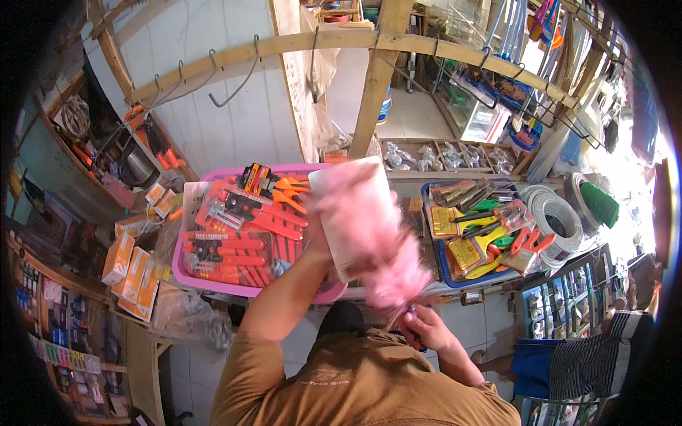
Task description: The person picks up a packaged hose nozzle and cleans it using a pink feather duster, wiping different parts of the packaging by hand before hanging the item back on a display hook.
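Note:
My right hand (421,327) grips the handle of a pink feather duster (399,277), whose fluffy head is blurred. The duster lies across a white backing card (341,245), probably of a packaged item. My left hand (318,237) holds this card by its left edge; the fingers are mostly hidden behind it. Under my left forearm is a pink plastic basket (229,285) of carded tools. Among them are red-handled pliers-like tools (242,255) in clear packs and an orange-handled tool (290,191). What the held card carries is covered by the duster.
Right of the card stands a blue tray (453,279) of paintbrushes (479,247), beside coiled grey cable (554,213). Orange-and-white boxes (136,277) sit at left. A wooden rail (341,40) with metal hooks crosses ahead. Another person (581,357) is at far right.

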`<action>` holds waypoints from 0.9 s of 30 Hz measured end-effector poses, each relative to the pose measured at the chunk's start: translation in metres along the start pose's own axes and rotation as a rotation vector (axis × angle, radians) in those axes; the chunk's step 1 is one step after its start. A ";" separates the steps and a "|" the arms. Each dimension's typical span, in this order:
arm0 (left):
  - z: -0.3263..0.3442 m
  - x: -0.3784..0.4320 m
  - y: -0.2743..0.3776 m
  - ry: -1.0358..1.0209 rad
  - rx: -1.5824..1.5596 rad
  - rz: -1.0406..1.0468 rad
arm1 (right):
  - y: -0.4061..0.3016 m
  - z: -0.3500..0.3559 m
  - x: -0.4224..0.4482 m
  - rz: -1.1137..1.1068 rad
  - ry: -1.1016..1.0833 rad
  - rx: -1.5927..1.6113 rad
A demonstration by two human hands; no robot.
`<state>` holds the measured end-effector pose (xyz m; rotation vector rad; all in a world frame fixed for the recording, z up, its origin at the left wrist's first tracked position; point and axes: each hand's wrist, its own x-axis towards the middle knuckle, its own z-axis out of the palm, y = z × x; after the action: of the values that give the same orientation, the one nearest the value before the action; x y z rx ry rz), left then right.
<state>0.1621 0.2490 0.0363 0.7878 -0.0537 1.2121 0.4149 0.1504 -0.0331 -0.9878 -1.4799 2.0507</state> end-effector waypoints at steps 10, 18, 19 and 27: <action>-0.015 0.005 -0.003 0.312 -0.063 -0.105 | -0.005 0.000 0.006 -0.017 -0.027 0.076; -0.014 0.007 0.000 0.192 -0.037 -0.081 | -0.010 0.008 0.014 0.007 -0.008 0.082; -0.005 0.002 -0.001 0.238 0.005 0.014 | -0.011 0.008 0.015 0.019 0.052 0.206; -0.021 -0.006 0.007 0.061 -0.056 0.131 | -0.016 0.004 0.017 0.026 0.099 0.183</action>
<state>0.1460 0.2564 0.0220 0.7067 -0.0905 1.3524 0.3998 0.1645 -0.0225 -1.0233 -1.2112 2.0811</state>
